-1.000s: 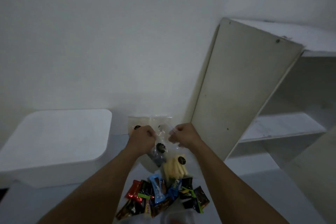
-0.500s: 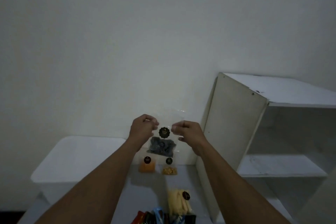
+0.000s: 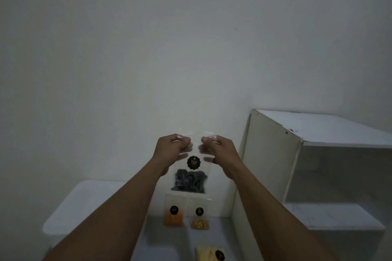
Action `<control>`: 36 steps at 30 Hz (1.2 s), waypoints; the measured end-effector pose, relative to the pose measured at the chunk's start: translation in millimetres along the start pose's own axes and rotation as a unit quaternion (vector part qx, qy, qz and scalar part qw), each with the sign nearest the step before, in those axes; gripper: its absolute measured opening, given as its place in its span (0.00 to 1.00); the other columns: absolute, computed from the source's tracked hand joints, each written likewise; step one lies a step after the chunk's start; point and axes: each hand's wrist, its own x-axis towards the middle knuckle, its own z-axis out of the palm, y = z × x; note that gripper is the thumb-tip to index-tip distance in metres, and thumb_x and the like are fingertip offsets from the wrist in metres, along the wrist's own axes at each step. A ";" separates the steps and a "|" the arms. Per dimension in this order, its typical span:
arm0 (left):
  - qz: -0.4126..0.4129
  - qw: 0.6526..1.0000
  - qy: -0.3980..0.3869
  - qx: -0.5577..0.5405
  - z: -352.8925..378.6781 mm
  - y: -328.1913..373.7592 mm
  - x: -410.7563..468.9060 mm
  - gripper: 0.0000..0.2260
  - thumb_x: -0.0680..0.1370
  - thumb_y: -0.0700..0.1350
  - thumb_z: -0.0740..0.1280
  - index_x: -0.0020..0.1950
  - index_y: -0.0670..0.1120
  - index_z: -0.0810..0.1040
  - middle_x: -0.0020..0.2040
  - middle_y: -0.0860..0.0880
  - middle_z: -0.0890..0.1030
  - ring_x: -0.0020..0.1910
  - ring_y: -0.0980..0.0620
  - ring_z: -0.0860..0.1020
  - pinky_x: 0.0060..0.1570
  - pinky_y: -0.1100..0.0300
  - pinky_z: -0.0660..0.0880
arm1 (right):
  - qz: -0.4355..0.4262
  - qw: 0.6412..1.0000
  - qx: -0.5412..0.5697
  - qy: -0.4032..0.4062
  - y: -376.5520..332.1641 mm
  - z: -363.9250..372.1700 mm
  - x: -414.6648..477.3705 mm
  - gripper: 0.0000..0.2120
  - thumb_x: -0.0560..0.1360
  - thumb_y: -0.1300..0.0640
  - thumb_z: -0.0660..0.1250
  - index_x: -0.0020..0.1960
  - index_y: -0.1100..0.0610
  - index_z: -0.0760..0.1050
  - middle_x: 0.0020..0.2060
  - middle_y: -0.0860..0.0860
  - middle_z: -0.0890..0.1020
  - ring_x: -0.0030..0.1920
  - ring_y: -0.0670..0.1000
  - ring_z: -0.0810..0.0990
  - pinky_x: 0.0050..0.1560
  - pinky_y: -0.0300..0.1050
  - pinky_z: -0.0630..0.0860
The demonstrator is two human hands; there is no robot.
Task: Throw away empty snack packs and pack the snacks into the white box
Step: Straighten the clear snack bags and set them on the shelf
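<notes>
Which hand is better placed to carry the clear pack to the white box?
Probably the left hand: both hands pinch the clear pack, but the white box lies to the left, beside that forearm; the right hand must cross over.

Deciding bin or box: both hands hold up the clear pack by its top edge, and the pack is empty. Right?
Not empty. The head view shows dark snacks filling the lower part of the clear pack, below its round black label. The rest holds: the left hand and the right hand pinch it by its top edge.

Head-worn view, forward, toward wall (image 3: pixel 148 59)
</notes>
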 end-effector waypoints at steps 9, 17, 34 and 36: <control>0.026 1.000 -0.005 -0.017 0.8 16.9 -2.0 0.06 0.76 0.41 0.71 0.49 0.38 0.82 0.46 0.41 0.85 0.44 0.48 0.84 0.47 0.56 0.81 | -0.012 0.999 -0.014 -0.027 -18.6 0.7 -1.4 0.05 0.77 0.60 0.70 0.50 0.61 0.81 0.42 0.57 0.86 0.44 0.51 0.86 0.42 0.45 0.81; 0.032 0.999 -0.018 -0.015 -3.4 24.0 -3.8 0.07 0.76 0.40 0.71 0.51 0.37 0.82 0.46 0.41 0.85 0.44 0.48 0.85 0.46 0.56 0.82 | -0.033 0.999 -0.018 -0.009 -28.1 5.0 -1.8 0.02 0.75 0.62 0.71 0.46 0.61 0.82 0.42 0.57 0.86 0.45 0.51 0.85 0.43 0.45 0.81; 0.060 0.998 0.008 0.030 -14.4 28.4 -0.2 0.06 0.76 0.40 0.72 0.50 0.38 0.83 0.46 0.40 0.85 0.41 0.50 0.83 0.47 0.57 0.81 | -0.016 0.998 -0.030 -0.045 -34.0 13.9 -2.0 0.06 0.76 0.59 0.70 0.49 0.62 0.81 0.44 0.57 0.86 0.43 0.50 0.86 0.44 0.47 0.83; 0.044 0.999 -0.013 0.019 -17.0 26.2 0.4 0.07 0.76 0.41 0.72 0.51 0.38 0.83 0.48 0.40 0.85 0.43 0.50 0.84 0.47 0.57 0.82 | -0.031 0.998 -0.044 -0.031 -34.5 12.6 -1.1 0.07 0.77 0.59 0.69 0.49 0.64 0.81 0.43 0.57 0.86 0.42 0.50 0.85 0.44 0.45 0.83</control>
